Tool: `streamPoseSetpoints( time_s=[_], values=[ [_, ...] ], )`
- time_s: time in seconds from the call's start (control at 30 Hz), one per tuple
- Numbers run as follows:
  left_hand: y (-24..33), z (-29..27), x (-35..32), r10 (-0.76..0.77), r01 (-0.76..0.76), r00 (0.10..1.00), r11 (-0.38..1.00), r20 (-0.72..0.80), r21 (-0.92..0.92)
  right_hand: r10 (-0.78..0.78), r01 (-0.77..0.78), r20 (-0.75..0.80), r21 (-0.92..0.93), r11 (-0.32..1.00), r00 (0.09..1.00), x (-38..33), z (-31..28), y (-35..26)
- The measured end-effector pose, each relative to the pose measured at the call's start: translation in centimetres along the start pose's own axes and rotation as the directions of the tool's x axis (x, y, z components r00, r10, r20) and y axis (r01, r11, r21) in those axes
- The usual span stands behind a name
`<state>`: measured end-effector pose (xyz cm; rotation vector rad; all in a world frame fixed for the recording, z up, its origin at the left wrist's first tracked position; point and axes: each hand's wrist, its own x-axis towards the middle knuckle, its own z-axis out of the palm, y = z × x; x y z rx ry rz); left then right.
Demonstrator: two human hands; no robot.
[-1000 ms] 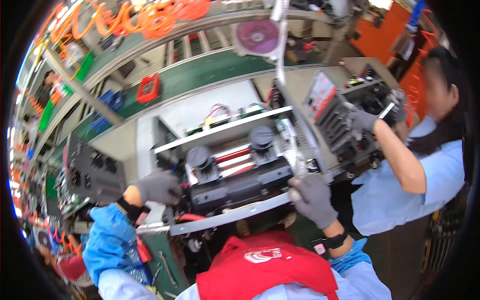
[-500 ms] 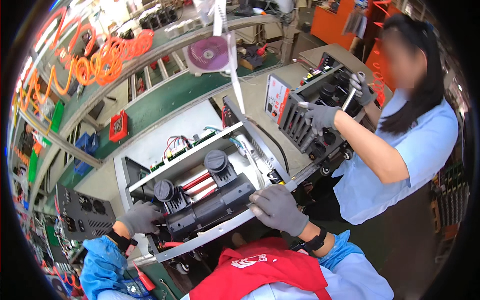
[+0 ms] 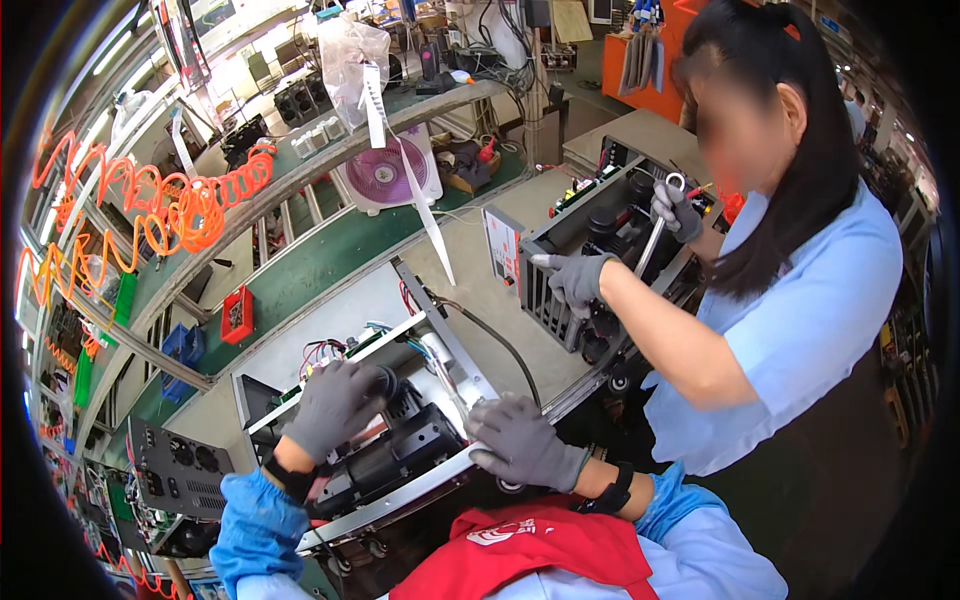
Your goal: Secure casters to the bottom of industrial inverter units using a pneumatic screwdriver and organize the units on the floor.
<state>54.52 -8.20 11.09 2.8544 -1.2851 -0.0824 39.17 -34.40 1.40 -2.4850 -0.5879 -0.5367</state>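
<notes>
An open metal casing (image 3: pixel 405 486) stands at a slant on the bench in front of me, holding a black cylindrical motor unit (image 3: pixel 390 455). My left hand (image 3: pixel 335 408), in a grey glove, reaches over it with fingers stretched out. Its fingertips are at a round black cap (image 3: pixel 388 384); whether they touch it is hard to see. Under that hand the other cap is hidden. My right hand (image 3: pixel 522 442), gloved too, curls its fingers over the casing's near right corner. Wires and green boards (image 3: pixel 335 352) show along the casing's far side.
To the right, a co-worker in light blue holds a wrench (image 3: pixel 655 235) over a similar open machine (image 3: pixel 565 290). At my left stands a dark fan-vented unit (image 3: pixel 180 465). A red bin (image 3: pixel 237 314), a purple fan (image 3: pixel 385 175) and orange coiled hoses (image 3: pixel 200 210) lie beyond.
My left hand has risen from the casing's near left corner to its middle, above the caps. My right hand stays at the near right corner. The view has shifted rightward.
</notes>
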Motion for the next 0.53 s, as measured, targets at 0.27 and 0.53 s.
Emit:
streamPoseSetpoints(
  time_s=[0.27, 0.53],
  values=[
    [-1.0, 5.3, 9.8, -0.29, 0.274, 0.947, 0.954, -0.14, -0.12, -0.113, 0.096, 0.171, 0.103, 0.99, 0.979, -0.6, 0.6, 2.6],
    [-1.3, 6.4, 10.7, -0.371, 0.332, 0.906, 0.922, -0.205, -0.201, -0.237, 0.214, 0.077, 0.229, 0.95, 0.968, -0.9, 0.2, 5.1]
  ],
)
